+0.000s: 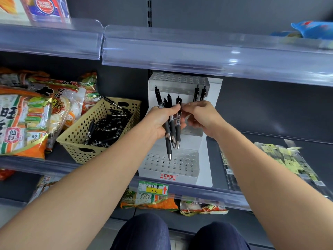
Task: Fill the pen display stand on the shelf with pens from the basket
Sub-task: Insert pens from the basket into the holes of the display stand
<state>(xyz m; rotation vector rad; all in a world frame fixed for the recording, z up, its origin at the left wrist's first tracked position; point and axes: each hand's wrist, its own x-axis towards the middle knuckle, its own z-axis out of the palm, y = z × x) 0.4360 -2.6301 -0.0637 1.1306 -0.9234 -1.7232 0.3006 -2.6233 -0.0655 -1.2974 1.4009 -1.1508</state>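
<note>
Left hand (162, 121) is wrapped tight around a bundle of black pens (173, 129), tips pointing down, held right in front of the white pen display stand (187, 175). The longest pen hangs low, its metal tip just over the holes of the front tier. Right hand (200, 118) meets it from the other side, thumb and forefinger pinching the top of one pen in the bundle, the other fingers curled under. The stand sits on the shelf (207, 193), and two pens (196, 92) stand upright at the right end of its top tier. Just beside the stand on its left sits the perforated beige basket (81, 129), tilted, with a heap of loose pens (110, 127) inside. Orange snack bags (27, 120) crowd the far left; flat packets (288, 159) lie on the right. A handwritten price tag (153, 188) hangs on the rail below the stand.
</note>
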